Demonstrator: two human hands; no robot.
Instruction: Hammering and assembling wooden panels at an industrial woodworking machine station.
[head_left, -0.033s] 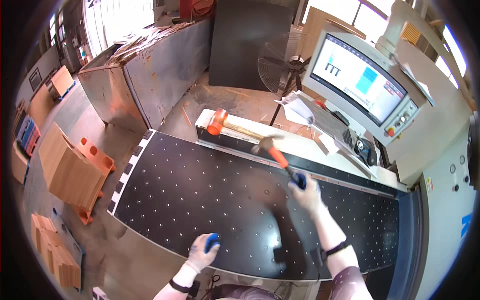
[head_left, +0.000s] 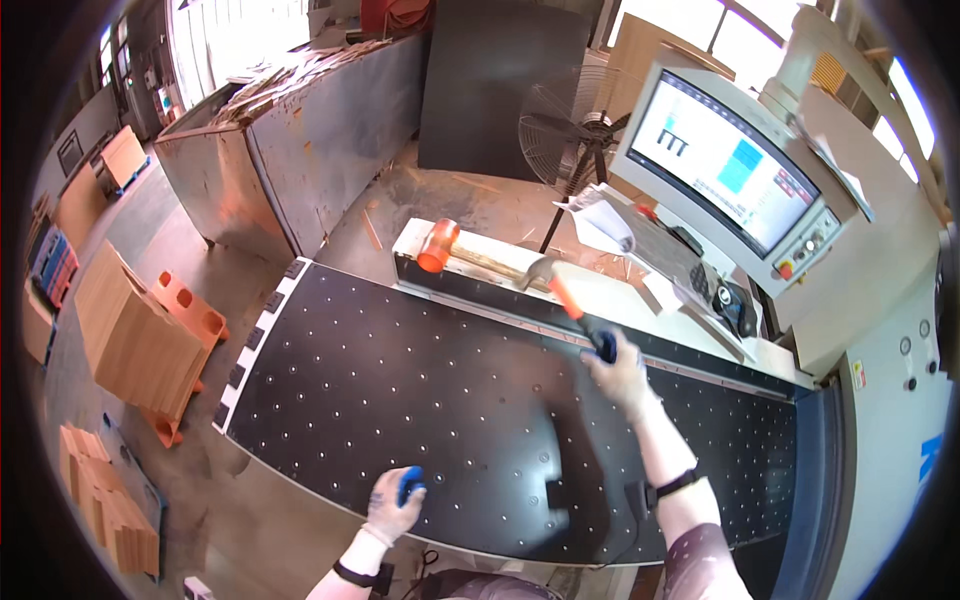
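Note:
My right hand (head_left: 622, 378), in a white glove with blue palm coating, is closed round the black grip of a claw hammer (head_left: 566, 298) with an orange band on its handle. The hammer's metal head points away to the left, over a white ledge (head_left: 605, 290) behind the table. On that ledge lies an orange-headed mallet (head_left: 440, 246) with a wooden handle, close to the hammer head. My left hand (head_left: 393, 503), gloved alike, hovers by the near edge of the black dotted table (head_left: 400, 380). Its fingers are loosely bent, with nothing visible in them.
A monitor (head_left: 725, 160) stands at back right, above a shelf with a keyboard, mouse and papers. Behind the ledge is a floor fan (head_left: 585, 130). A metal bin (head_left: 330, 140) of scraps stands back left. Stacked boards (head_left: 140, 340) rest on orange supports at left.
My right hand and the hammer have shifted slightly right, the hammer head dropping a little nearer the ledge. My left hand has moved a little left.

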